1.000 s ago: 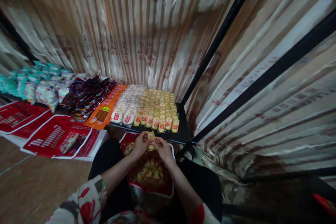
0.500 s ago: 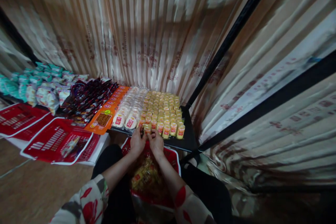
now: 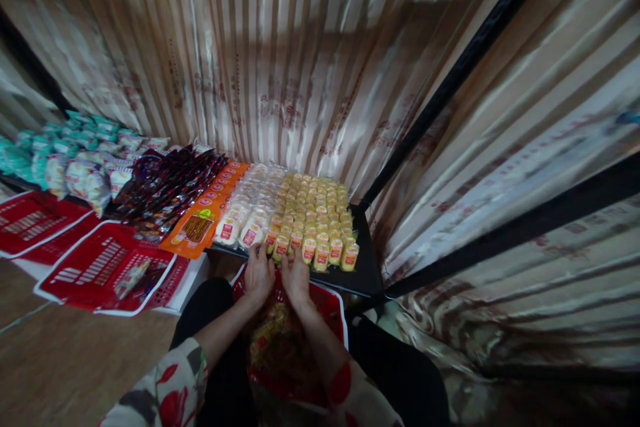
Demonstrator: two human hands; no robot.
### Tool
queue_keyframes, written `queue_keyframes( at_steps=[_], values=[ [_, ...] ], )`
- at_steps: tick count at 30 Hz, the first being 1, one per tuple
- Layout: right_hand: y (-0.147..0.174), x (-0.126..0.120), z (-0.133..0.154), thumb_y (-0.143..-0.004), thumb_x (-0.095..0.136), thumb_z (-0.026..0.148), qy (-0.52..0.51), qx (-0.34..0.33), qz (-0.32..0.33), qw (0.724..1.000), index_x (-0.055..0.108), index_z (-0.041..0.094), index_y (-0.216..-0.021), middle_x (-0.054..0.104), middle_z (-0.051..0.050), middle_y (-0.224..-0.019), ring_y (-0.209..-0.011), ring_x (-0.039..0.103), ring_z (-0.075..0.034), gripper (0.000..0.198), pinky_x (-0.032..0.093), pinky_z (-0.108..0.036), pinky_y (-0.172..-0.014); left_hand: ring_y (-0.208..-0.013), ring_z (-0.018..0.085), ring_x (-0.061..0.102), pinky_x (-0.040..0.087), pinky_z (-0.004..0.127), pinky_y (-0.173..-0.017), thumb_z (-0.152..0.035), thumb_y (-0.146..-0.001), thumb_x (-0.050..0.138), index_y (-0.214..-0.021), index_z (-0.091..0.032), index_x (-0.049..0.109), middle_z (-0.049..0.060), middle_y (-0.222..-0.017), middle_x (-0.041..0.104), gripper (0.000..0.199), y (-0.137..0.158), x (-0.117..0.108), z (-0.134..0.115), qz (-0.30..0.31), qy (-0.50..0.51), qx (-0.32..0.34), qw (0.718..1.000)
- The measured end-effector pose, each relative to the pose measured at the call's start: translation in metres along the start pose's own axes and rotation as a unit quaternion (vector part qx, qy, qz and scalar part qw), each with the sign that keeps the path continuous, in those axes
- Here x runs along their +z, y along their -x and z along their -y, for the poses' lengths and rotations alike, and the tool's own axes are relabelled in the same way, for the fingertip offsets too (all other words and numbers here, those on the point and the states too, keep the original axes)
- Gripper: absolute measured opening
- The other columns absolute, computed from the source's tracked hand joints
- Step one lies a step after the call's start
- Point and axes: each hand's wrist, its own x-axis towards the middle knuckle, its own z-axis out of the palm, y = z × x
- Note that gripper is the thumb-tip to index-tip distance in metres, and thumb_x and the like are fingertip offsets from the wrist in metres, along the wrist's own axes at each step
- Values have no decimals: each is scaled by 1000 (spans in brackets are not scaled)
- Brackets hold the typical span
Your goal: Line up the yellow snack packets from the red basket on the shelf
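Note:
Rows of small yellow snack packs with red labels stand on a black shelf. My left hand is at the shelf's front edge, just below the white round packs; its fingers are slightly apart and I see nothing in them. Just to its right, my right hand has its fingers bent against the lower part of a front-row yellow snack pack; its fingertips are partly hidden. Beneath my forearms, a red basket between my knees contains a clear bag of more yellow packs.
Left along the shelf lie an orange packet, dark shiny packets and teal-and-white bags. Red baskets with white rims stand lower left. A striped curtain hangs behind; black frame bars slant on the right.
My hands have moved slightly apart, and the yellow pack that was between them stands uncovered in the front row. The view has shifted a little.

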Motion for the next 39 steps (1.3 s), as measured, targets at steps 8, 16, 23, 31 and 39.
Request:
queue_keyframes(
  at_steps=[8, 16, 23, 31, 39],
  values=[
    [8, 4, -10, -83, 38, 20, -35, -67, -6, 997, 39, 14, -129, 63, -6, -85, -74, 62, -17, 46, 51, -29, -70, -94, 18, 56, 52, 33, -82, -11, -82, 39, -116, -11, 49, 14, -113, 46, 36, -5, 20, 8, -41, 81, 33, 995],
    [8, 5, -15, -82, 37, 17, -30, -103, -5, 994, 44, 12, -131, 62, -12, -95, -84, 61, -20, 50, 51, -35, -80, -88, 18, 56, 52, 34, -80, -10, -81, 38, -116, -10, 55, 14, -109, 46, 39, -6, 27, 12, -50, 57, 15, 997],
    [8, 9, -4, -83, 33, 18, -24, -90, 3, 996, 38, 8, -135, 61, -17, -104, -87, 62, -21, 53, 50, -38, -85, -100, 20, 55, 51, 35, -84, -10, -81, 37, -121, -11, 51, 15, -115, 46, 42, -6, 26, 18, -49, 85, 66, 993],
    [8, 12, -7, -83, 31, 15, -57, -84, 16, 995, 32, 10, -139, 61, -16, -108, -90, 63, -19, 56, 52, -35, -83, -114, 19, 48, 45, 35, -97, -11, -84, 38, -124, -18, 50, 11, -121, 48, 43, 3, 26, 25, -5, 77, 170, 982],
    [18, 1, -6, -85, 34, 15, -48, -142, 36, 988, 34, 15, -138, 63, -13, -110, -96, 62, -18, 54, 50, -34, -88, -112, 21, 48, 45, 36, -95, -12, -82, 43, -120, -17, 53, 11, -121, 51, 40, 7, 24, 22, 21, 41, 160, 986]
  ],
)
